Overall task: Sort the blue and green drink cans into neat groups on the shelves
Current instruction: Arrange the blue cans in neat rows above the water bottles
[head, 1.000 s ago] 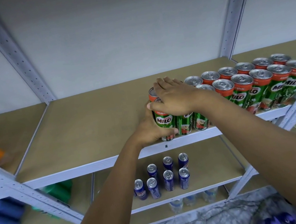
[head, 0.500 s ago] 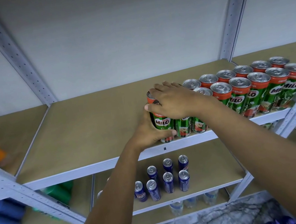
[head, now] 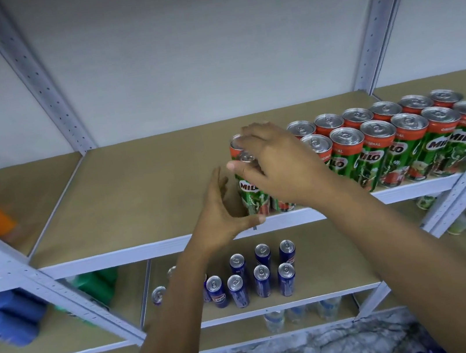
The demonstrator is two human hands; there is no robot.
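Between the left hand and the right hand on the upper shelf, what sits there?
In the head view, the leftmost green Milo can stands between the left hand and the right hand, at the end of the front row.

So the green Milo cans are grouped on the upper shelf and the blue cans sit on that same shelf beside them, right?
Not quite. The green Milo cans are grouped on the upper shelf, but the blue cans stand on the shelf below, not beside them. The head view shows both levels.
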